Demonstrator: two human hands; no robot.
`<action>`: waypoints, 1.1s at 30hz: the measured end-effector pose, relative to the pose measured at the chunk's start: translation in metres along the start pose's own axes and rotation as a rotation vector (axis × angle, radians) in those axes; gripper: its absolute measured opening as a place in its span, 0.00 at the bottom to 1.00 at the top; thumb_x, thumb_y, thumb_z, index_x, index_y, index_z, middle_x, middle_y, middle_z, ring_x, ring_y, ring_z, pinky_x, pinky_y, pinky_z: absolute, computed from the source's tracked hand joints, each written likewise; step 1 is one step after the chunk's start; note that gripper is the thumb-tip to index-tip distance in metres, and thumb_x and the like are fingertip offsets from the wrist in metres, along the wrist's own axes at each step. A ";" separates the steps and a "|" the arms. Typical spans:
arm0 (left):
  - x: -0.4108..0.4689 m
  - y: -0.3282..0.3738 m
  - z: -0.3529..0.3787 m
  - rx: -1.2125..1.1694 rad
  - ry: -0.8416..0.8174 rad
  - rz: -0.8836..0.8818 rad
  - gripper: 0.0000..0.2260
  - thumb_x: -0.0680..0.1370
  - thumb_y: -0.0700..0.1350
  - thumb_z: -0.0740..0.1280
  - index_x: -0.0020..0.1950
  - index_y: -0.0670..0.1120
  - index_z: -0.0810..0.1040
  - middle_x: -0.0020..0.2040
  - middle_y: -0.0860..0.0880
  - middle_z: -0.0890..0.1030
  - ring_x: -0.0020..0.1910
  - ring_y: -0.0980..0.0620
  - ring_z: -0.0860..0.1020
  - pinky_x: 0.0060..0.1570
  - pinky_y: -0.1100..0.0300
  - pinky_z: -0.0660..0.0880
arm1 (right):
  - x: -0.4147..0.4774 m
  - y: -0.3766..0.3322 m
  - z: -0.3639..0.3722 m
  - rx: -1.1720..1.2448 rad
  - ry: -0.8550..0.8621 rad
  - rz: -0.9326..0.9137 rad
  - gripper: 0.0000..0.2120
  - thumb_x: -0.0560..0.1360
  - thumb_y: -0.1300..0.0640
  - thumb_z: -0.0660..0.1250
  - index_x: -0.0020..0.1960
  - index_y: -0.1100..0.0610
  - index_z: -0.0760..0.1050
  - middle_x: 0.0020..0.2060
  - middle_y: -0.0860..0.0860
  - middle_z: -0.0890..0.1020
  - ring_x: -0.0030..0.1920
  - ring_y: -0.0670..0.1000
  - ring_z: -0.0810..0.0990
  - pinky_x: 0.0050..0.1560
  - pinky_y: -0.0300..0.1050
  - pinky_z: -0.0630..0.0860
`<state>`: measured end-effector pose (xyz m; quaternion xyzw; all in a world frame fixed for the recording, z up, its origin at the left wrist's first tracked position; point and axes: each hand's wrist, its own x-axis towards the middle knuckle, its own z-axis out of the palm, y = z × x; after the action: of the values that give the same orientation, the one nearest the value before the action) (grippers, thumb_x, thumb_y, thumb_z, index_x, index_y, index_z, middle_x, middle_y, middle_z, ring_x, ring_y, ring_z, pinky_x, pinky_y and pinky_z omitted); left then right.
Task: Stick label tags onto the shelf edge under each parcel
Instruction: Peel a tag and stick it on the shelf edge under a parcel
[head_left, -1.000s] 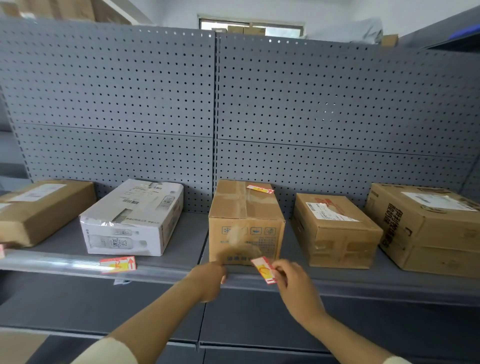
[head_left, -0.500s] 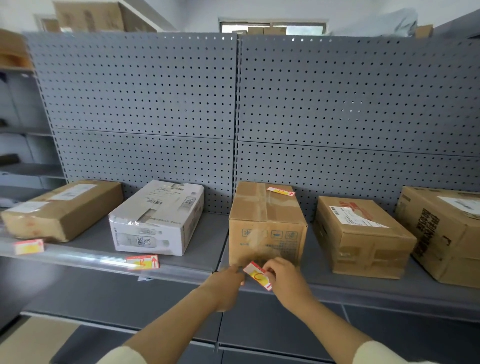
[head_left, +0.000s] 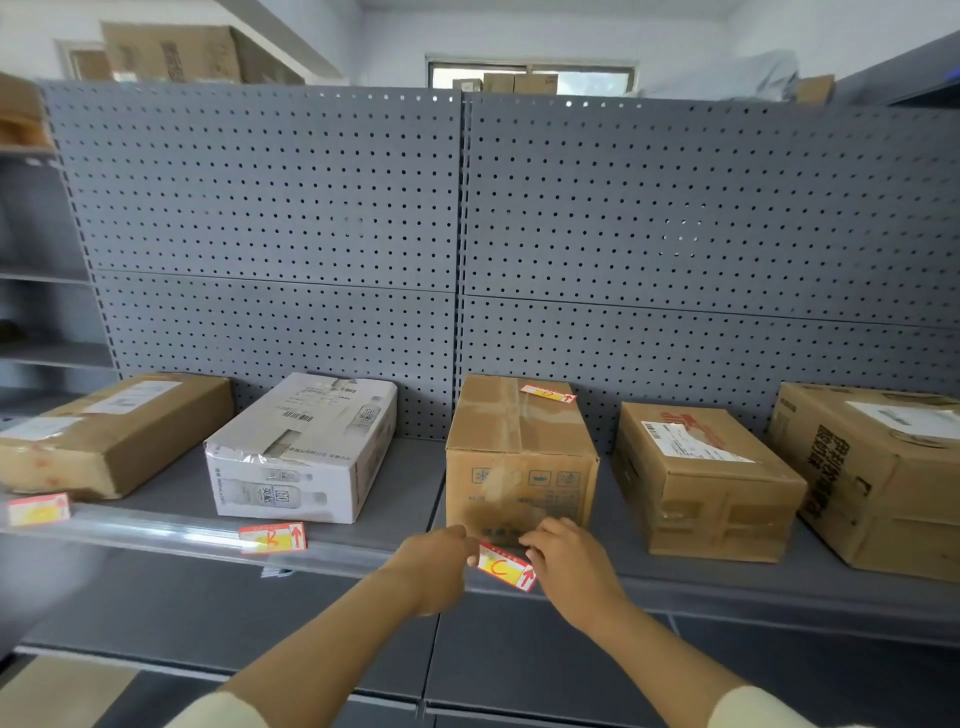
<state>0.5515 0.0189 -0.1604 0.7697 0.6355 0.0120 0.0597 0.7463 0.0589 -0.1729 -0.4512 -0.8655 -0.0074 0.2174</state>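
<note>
A grey pegboard back panel (head_left: 675, 218) fills the far side of the scene, and below it a grey shelf (head_left: 415, 483) runs from left to right, carrying five parcels in a row. At the far right stands the largest brown parcel (head_left: 883, 483), printed with dark characters on its side. At the left end lies a long flat brown parcel (head_left: 114, 436), and beside it a white parcel (head_left: 306, 447) turned at a slight angle. In the middle stands the taped brown parcel (head_left: 519, 452), with a smaller brown parcel (head_left: 701, 478) just to its right. The shelf edge (head_left: 779, 587) runs along the near side, below the boxes. Both arms reach in from the near side and meet at this edge, directly in front of the taped brown parcel. The left hand (head_left: 436, 566) has its fingers curled and pinches the left end of the held label tag (head_left: 506, 566); the right hand (head_left: 571, 561) grips the tag's right end with bent fingers. This red and yellow tag is tilted, left end higher, and lies against the shelf edge under the taped brown parcel; whether it is stuck down cannot be told. A similar stuck tag (head_left: 272, 538) sits on the edge under the white parcel, a leftmost tag (head_left: 39, 509) under the long flat brown parcel, and a small top tag (head_left: 548, 393) lies on the taped brown parcel's far top.
</note>
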 end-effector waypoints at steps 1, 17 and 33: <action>0.001 0.003 -0.007 -0.002 0.017 0.010 0.17 0.77 0.40 0.62 0.65 0.51 0.73 0.65 0.51 0.74 0.63 0.47 0.74 0.61 0.53 0.72 | -0.001 0.001 -0.004 0.002 0.017 -0.006 0.13 0.80 0.57 0.59 0.62 0.54 0.77 0.57 0.49 0.79 0.57 0.51 0.74 0.57 0.44 0.74; 0.016 0.014 -0.130 -0.016 0.298 0.076 0.14 0.76 0.42 0.59 0.60 0.50 0.75 0.57 0.52 0.80 0.55 0.47 0.79 0.54 0.51 0.77 | 0.034 0.003 -0.099 -0.051 0.248 0.009 0.11 0.78 0.58 0.62 0.56 0.54 0.80 0.53 0.49 0.83 0.53 0.51 0.76 0.55 0.46 0.74; 0.098 0.043 -0.138 0.005 0.343 0.000 0.14 0.76 0.40 0.60 0.60 0.49 0.77 0.59 0.50 0.79 0.56 0.48 0.76 0.53 0.56 0.75 | 0.090 0.078 -0.099 0.021 0.125 0.167 0.11 0.77 0.50 0.64 0.55 0.54 0.78 0.55 0.51 0.78 0.59 0.53 0.71 0.59 0.48 0.71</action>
<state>0.5990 0.1178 -0.0244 0.7566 0.6363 0.1416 -0.0513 0.7992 0.1544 -0.0628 -0.5181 -0.8096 -0.0085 0.2757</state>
